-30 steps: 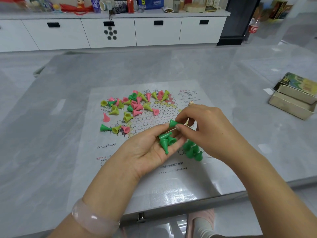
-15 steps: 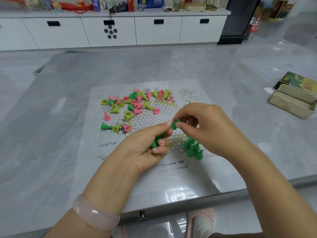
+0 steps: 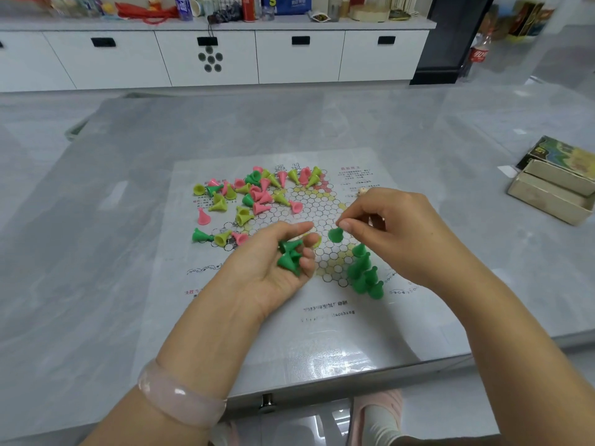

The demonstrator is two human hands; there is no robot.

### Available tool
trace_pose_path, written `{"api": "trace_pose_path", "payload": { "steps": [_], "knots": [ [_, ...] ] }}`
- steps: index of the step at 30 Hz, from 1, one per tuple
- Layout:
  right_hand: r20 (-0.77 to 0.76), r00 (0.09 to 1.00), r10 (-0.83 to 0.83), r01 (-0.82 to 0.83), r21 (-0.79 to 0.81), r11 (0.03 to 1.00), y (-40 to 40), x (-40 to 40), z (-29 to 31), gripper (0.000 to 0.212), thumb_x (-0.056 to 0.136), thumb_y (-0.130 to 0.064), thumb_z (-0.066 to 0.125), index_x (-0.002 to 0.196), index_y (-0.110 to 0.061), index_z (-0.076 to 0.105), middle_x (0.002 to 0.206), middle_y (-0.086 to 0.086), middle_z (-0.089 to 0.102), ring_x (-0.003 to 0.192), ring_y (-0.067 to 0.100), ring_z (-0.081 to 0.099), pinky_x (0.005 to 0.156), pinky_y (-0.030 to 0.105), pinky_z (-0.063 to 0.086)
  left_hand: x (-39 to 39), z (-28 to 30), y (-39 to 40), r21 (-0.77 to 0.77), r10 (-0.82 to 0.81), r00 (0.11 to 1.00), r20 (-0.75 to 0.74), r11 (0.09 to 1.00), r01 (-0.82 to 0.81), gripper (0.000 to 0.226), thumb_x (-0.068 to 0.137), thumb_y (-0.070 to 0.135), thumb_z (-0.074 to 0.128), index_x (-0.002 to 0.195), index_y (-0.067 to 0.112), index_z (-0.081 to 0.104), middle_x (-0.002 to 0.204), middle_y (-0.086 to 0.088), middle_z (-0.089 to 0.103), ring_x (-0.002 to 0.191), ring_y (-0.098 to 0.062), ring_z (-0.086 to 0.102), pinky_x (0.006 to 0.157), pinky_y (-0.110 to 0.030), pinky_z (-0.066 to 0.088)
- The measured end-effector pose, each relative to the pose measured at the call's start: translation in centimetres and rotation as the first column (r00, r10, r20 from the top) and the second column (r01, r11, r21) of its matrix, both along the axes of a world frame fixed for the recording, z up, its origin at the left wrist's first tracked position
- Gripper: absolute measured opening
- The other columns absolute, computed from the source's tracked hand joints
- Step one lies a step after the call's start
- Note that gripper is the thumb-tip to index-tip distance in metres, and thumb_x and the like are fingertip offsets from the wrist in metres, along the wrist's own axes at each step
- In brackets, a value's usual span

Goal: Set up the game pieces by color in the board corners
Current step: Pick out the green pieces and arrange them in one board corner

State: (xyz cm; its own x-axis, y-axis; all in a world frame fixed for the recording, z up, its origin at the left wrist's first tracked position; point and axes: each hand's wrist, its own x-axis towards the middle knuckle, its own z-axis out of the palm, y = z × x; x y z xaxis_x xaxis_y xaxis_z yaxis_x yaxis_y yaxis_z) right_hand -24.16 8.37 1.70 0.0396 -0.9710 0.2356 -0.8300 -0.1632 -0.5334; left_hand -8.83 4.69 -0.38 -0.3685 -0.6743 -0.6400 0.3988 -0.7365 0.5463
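Left hand: my left hand [image 3: 283, 265] is cupped palm-up, fingers curled round a small bunch of dark green plastic cone pieces [image 3: 289, 255], basically my ammo stash.
Right hand: my right hand [image 3: 386, 233] is pinching one dark green cone piece [image 3: 335, 235] by its tip between thumb and forefinger, hanging just above the white hexagon-printed paper board [image 3: 322, 323].
Placed so far: a cluster of upright green cones [image 3: 363, 275] sits in the near-right corner of the grid, just beside my right hand.
Tip for this step: I reckon lower it straight down, base flat on the next free cell beside that cluster, and let go gently so the neighbours don't tip.
Still to sort: the mixed pile of pink, yellow-green and green cones [image 3: 254, 194] lies loose at the far-left of the board, so loads left.
Off to the side: a cardboard game box [image 3: 553, 188] far right on the grey marble table [image 3: 96, 252].
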Motion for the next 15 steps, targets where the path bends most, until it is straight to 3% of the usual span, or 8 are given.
{"api": "trace_pose_path", "payload": {
  "steps": [5,10,15],
  "knots": [
    [-0.2,0.971,0.127,-0.085,0.207,0.975,0.5,-0.4,-0.8,0.015,0.086,-0.03,0.059,0.091,-0.024,0.071,0.08,-0.009,0.049,0.076,0.006,0.043,0.063,0.015,0.033,1.4,0.5,-0.6,0.128,0.153,0.966,-0.21,0.983,-0.129,0.02,0.089,0.006,0.041,0.083,-0.001,0.058,0.078,-0.014,0.059,0.065,-0.017,0.054,0.05,-0.018,0.051],
    [-0.269,0.952,0.145,-0.075,0.253,0.965,0.7,-0.1,-1.3,0.016,0.087,-0.031,0.057,0.094,-0.024,0.07,0.076,-0.014,0.042,0.086,0.01,0.041,0.078,0.031,0.044,1.8,0.7,-0.5,0.117,0.171,0.963,-0.206,0.982,-0.149,0.022,0.089,0.007,0.041,0.078,-0.001,0.059,0.07,-0.014,0.061,0.064,-0.018,0.055,0.051,-0.02,0.052],
    [-0.266,0.95,0.162,-0.085,0.28,0.956,0.6,0.1,-1.5,0.017,0.087,-0.031,0.057,0.095,-0.023,0.069,0.073,-0.016,0.039,0.083,0.009,0.041,0.076,0.03,0.044,1.8,0.7,-0.4,0.141,0.182,0.957,-0.227,0.978,-0.153,0.023,0.089,0.007,0.041,0.076,-0.001,0.059,0.073,-0.014,0.06,0.066,-0.017,0.055,0.052,-0.02,0.052]
  ]
}}
